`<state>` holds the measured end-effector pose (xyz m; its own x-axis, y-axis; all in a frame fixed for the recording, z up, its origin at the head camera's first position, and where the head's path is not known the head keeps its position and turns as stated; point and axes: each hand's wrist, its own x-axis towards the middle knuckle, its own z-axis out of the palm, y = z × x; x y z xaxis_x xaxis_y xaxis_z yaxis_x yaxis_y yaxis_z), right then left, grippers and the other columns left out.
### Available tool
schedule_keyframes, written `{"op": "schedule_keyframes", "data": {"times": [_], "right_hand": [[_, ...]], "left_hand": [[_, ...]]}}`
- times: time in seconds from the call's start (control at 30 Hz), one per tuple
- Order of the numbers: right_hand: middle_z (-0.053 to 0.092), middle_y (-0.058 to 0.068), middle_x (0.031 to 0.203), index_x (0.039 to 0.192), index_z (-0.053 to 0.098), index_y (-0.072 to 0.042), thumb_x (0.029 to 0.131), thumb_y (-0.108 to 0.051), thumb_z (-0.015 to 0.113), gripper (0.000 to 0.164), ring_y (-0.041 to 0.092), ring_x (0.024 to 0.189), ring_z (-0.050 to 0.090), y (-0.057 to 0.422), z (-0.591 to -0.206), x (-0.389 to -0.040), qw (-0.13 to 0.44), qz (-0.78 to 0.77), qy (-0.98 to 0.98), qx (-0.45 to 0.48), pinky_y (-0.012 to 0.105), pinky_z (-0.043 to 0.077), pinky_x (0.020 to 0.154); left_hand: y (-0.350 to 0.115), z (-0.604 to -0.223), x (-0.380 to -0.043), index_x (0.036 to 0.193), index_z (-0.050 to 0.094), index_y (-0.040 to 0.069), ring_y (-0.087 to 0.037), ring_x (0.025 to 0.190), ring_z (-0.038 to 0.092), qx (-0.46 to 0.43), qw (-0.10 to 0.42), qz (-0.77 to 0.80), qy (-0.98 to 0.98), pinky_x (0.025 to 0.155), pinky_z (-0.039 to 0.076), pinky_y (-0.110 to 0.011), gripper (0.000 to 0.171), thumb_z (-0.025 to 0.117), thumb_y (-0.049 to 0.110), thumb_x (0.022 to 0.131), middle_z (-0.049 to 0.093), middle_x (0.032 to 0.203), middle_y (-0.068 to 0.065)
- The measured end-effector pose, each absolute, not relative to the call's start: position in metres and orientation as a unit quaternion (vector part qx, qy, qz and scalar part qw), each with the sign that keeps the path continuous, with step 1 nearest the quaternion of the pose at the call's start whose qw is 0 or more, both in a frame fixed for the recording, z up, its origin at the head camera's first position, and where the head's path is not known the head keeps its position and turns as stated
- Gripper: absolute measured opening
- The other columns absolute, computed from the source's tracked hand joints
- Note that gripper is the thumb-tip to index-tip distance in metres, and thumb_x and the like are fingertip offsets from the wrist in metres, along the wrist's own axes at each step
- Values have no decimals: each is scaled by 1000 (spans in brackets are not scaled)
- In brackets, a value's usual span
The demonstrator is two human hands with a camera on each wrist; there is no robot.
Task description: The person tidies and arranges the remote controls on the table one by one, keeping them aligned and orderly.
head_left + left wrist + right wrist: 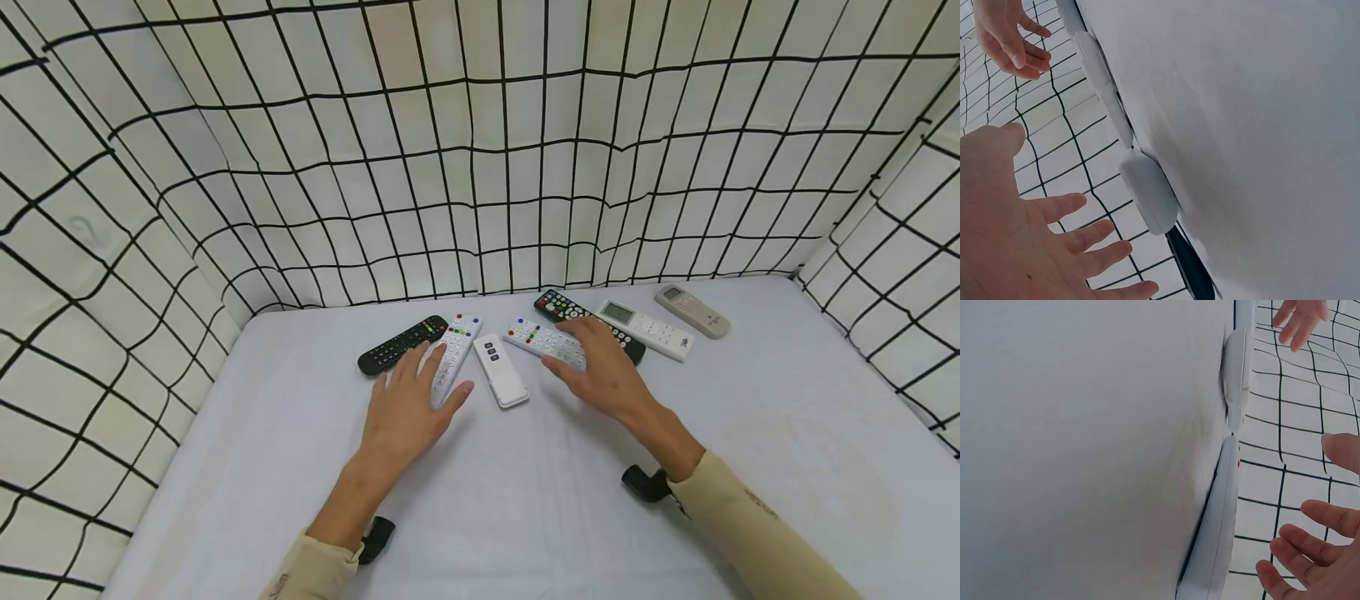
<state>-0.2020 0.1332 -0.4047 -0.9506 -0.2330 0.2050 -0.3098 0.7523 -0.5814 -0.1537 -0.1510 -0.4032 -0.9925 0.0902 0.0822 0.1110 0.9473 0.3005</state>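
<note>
Several remote controls lie fanned out on a white cloth. My left hand (405, 417) hovers with spread fingers by a white remote with coloured buttons (456, 346) and a black remote (397, 346). In the left wrist view, that hand (1041, 244) stays apart from the remotes. Between my hands lies a small white remote with few buttons (501, 371). My right hand (603, 371) hangs, fingers loosely bent and holding nothing, over a second white remote (536, 337) and a black one with coloured buttons (558, 305), partly hiding both.
Right of my right hand lie a white remote with a screen (652, 331) and a beige remote (692, 311). Black netting (487, 183) over white sheeting encloses the table's back and sides. White cloth (510, 517) covers the table. Black wrist devices (645, 483) sit under both sleeves.
</note>
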Motion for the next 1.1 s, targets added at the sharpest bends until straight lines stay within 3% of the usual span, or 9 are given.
{"op": "schedule_keyframes", "data": {"times": [0.3, 0.77, 1.1], "right_hand": [[53, 14, 151, 143, 59, -9, 100, -32, 70, 50, 36, 147, 47, 112, -405, -207, 28, 360, -919, 160, 55, 38, 123], [59, 12, 146, 141, 61, -6, 100, -30, 70, 48, 32, 137, 55, 91, -407, -217, 11, 403, -897, 181, 50, 49, 113], [65, 13, 138, 138, 63, -4, 101, -28, 70, 45, 33, 122, 62, 81, -406, -225, 21, 399, -895, 197, 45, 55, 103]], "left_hand": [[-168, -403, -150, 160, 40, 13, -37, 152, 40, -23, 58, -194, -979, 114, 42, -63, 72, 51, 57, 104, 42, 164, -15], [-195, -400, -150, 159, 39, 7, -42, 151, 39, 22, 39, -246, -968, 116, 41, -64, 65, 48, 47, 108, 41, 162, -20], [-209, -398, -152, 158, 40, 6, -43, 149, 39, 53, 34, -258, -964, 110, 45, -67, 60, 53, 35, 107, 39, 161, -24]]}}
